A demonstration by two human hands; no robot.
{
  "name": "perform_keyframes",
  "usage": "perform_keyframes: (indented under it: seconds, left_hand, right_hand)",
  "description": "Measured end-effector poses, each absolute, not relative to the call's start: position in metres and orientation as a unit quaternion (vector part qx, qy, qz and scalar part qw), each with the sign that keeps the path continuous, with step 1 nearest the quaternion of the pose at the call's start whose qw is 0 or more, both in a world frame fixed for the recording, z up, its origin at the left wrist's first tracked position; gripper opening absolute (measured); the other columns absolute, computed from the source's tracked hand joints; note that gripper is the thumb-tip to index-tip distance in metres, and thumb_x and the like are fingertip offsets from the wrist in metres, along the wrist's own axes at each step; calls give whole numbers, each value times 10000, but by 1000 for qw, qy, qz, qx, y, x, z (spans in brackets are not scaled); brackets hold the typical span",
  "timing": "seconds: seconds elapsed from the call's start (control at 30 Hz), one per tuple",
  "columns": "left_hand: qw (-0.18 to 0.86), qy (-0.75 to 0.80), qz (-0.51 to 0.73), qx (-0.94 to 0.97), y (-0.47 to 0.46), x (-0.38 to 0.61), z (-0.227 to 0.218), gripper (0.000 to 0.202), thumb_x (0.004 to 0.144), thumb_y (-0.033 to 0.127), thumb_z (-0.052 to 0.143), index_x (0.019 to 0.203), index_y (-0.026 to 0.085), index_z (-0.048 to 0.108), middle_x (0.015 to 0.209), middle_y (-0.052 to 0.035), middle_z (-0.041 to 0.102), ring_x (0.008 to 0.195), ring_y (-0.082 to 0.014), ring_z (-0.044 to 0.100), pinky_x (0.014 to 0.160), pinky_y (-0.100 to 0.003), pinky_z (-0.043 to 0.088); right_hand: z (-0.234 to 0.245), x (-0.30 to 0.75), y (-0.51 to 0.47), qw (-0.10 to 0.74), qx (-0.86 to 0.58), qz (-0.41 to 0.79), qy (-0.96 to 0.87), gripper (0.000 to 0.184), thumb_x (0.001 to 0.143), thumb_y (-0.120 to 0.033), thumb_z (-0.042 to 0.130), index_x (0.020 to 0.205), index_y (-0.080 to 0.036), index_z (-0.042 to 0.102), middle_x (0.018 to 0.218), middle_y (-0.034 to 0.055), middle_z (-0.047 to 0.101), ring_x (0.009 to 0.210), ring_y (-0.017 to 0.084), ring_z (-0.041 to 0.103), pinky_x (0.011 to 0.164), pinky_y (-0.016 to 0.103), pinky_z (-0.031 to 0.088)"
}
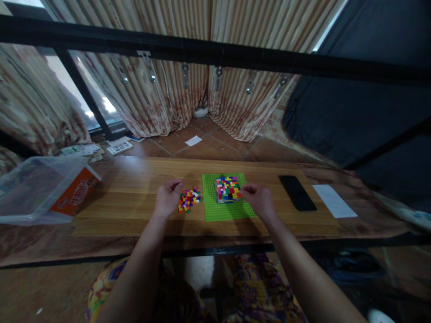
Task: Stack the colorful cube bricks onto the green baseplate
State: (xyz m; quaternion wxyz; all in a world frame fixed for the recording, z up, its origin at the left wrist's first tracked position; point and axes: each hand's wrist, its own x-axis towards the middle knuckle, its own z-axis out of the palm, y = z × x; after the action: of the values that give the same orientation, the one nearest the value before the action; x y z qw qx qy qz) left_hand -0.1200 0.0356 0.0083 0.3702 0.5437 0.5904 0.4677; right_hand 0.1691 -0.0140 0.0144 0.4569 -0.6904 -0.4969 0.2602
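Brick block [228, 190] stands on green baseplate [218, 214], centre frame. Right hand [259, 198], fingers bunched, is at its right side: excess sideways pressure could shear bricks off. Left hand [168, 197], fingers curled, could scatter adjacent loose bricks [189, 199] by sweeping right. Pinched contents: cannot tell.

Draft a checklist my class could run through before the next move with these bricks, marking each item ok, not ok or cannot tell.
1. Green baseplate flat on the wooden surface: ok.
2. Brick block standing on the baseplate: ok.
3. Loose bricks beside the left hand: ok.
4. Loose bricks sorted by colour: not ok, mixed.
5. Right hand holding a brick: cannot tell.
6. Black phone apart from the baseplate: ok.
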Motion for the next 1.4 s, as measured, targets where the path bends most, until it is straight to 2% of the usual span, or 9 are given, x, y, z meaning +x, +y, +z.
perform_keyframes:
  seconds: [0.23, 0.47, 0.73, 1.4]
  left_hand:
    - [374, 587, 468, 545, 38, -121, 3, 261, 714, 326, 616, 864, 144, 726, 797, -38, 724, 749, -173, 638, 700, -250, 474]
    - [377, 593, 466, 537, 37, -120, 5, 260, 709, 316, 617, 868, 143, 728, 796, -33, 721, 752, -170, 637, 713, -246, 475]
    - [368, 590, 462, 551, 39, -122, -2, 295, 721, 355, 615, 886, 135, 722, 779, -38, 712, 728, -167, 628, 698, -254, 469]
    - [351, 609, 431, 567, 34, -121, 2, 313, 743, 337, 583, 928, 123, 718, 825, -47, 726, 751, -170, 645, 688, -244, 484]
  right_hand:
    - [13, 173, -10, 457, -675, 279, -507, 250, 623, -411, 738, 698, -174, 712, 630, 20, 683, 570, 152, 588, 563, 270, 440]
    - [18, 169, -16, 515, -642, 390, -413, 390, 574, -537, 746, 684, -166, 698, 613, 32, 682, 522, 131, 567, 532, 267, 467]
    - [23, 164, -13, 518, -650, 399, -387, 312, 506, -425, 768, 671, -172, 692, 500, -17, 605, 468, 106, 503, 483, 248, 420]
    - [18, 162, -9, 541, -650, 406, -346, 295, 443, -368, 805, 624, -155, 712, 520, 16, 646, 459, 116, 536, 482, 254, 450]
